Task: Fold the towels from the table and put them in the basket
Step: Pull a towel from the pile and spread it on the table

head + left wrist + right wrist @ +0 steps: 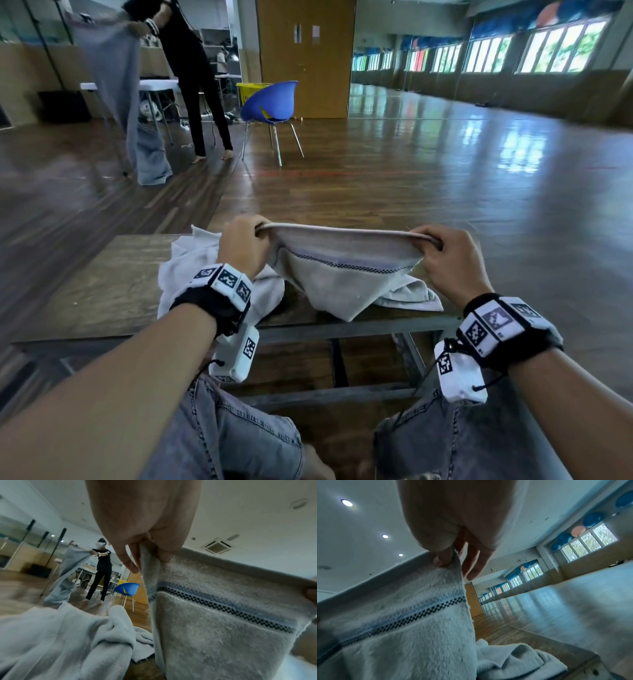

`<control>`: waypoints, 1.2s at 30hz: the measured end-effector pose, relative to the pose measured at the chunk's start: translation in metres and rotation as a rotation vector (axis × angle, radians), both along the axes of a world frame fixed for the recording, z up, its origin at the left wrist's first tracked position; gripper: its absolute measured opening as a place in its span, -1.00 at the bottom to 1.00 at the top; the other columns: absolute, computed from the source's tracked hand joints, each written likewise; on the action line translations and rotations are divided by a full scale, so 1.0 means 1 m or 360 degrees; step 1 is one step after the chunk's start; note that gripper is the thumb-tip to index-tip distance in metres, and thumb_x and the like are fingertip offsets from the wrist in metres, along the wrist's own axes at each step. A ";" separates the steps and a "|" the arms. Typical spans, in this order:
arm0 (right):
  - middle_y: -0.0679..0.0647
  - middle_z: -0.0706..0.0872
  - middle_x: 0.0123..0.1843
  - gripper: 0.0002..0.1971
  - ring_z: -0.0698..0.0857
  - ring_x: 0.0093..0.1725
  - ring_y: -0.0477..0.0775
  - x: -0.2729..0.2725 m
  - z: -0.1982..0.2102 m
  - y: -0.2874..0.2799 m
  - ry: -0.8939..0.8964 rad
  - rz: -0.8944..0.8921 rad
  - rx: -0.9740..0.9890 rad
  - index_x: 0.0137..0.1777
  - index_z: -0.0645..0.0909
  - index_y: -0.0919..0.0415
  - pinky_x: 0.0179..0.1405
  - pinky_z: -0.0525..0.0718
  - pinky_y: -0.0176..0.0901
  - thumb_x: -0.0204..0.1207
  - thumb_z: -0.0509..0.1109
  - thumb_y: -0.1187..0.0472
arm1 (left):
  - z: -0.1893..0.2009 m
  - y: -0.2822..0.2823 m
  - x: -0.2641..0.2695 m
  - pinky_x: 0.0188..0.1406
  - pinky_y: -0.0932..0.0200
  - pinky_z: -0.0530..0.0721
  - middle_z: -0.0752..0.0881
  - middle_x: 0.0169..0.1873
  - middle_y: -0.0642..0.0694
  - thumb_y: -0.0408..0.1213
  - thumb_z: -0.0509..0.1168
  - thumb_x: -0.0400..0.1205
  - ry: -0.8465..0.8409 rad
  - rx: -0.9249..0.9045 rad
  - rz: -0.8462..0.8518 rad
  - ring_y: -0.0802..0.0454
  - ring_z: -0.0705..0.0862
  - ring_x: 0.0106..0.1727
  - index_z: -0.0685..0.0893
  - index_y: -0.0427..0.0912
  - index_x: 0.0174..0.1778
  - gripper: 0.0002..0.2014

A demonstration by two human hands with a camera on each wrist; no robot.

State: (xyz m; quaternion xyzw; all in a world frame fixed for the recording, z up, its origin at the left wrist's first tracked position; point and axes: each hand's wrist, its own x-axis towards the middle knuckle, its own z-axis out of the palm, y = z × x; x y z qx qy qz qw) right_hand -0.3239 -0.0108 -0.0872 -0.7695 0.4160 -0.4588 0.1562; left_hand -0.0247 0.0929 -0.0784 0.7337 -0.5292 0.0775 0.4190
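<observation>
A pale grey towel (342,274) with a dark checkered stripe hangs stretched between my two hands above the table (102,291). My left hand (245,245) pinches its upper left corner, thumb and fingers closed on the hem (149,555). At the upper right corner my right hand (445,253) pinches the hem (452,563) too. The towel's lower tip touches the table's front edge. More crumpled white towels (191,270) lie on the table under and behind it, also seen as a heap (60,635) and a bunched towel (513,660). No basket near me is in view.
The low wooden table has a metal frame (342,329) in front of my knees. A blue chair (270,106) stands on the wooden floor ahead, a yellow basket (250,90) behind it. Another person (195,68) holds up a grey cloth at the far left.
</observation>
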 end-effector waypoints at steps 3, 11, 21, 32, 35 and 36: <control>-0.28 0.80 -0.17 -0.70 0.73 -0.13 -0.27 0.002 -0.014 -0.002 -0.0050 0.0002 -0.0054 -0.04 0.79 0.01 -0.18 0.64 -0.36 0.60 0.32 0.40 | -0.011 -0.005 0.006 -0.20 0.02 0.54 0.76 -0.30 -0.29 -0.52 0.26 0.55 0.0184 -0.0053 0.0002 -0.21 0.67 -0.21 0.76 -0.34 -0.23 -0.83; 0.13 0.62 -0.29 -0.81 0.57 -0.29 0.02 -0.005 -0.066 -0.021 0.1098 0.0391 0.0890 -0.17 0.66 0.39 -0.21 0.60 -0.06 0.64 0.36 0.29 | -0.083 -0.018 0.008 -0.51 0.33 0.34 0.51 -0.65 0.11 -0.01 0.30 0.68 0.0161 0.1432 -0.0454 0.16 0.44 -0.51 0.50 0.02 -0.61 -0.52; -0.12 0.75 -0.18 -0.77 0.70 -0.04 -0.01 0.035 -0.123 -0.071 0.0735 0.0233 0.0828 -0.27 0.75 -0.03 -0.15 0.54 -0.49 0.55 0.46 0.30 | -0.128 -0.082 -0.022 -0.05 0.10 0.52 0.67 -0.21 -0.17 -0.20 0.34 0.65 0.0346 0.1284 -0.0912 -0.05 0.60 -0.08 0.72 -0.23 -0.39 -0.69; 0.17 0.79 -0.23 -0.84 0.72 -0.14 0.21 0.068 -0.095 -0.117 0.0663 0.0219 0.0407 -0.22 0.75 0.29 -0.07 0.63 0.09 0.48 0.34 0.30 | -0.095 -0.152 -0.049 -0.45 0.15 0.32 0.37 -0.62 -0.04 -0.21 0.38 0.61 0.0630 0.0801 -0.0882 0.11 0.29 -0.51 0.39 -0.20 -0.60 -0.53; 0.15 0.77 -0.31 -0.86 0.74 -0.21 0.19 0.087 -0.035 -0.156 0.0405 0.0185 0.0157 -0.22 0.74 0.31 -0.18 0.64 0.04 0.46 0.35 0.31 | -0.044 -0.192 -0.030 -0.47 0.27 0.34 0.41 -0.65 0.11 -0.21 0.40 0.62 0.0686 0.0446 -0.0819 0.18 0.32 -0.56 0.53 -0.04 -0.66 -0.53; 0.07 0.74 -0.36 -0.84 0.72 -0.24 0.12 0.096 -0.013 -0.173 0.0331 0.0200 0.0071 -0.25 0.75 0.24 -0.23 0.60 -0.02 0.48 0.36 0.30 | -0.026 -0.209 -0.021 -0.54 0.33 0.33 0.40 -0.71 0.18 -0.23 0.41 0.62 0.0659 0.0341 -0.0776 0.26 0.31 -0.62 0.57 -0.02 -0.71 -0.50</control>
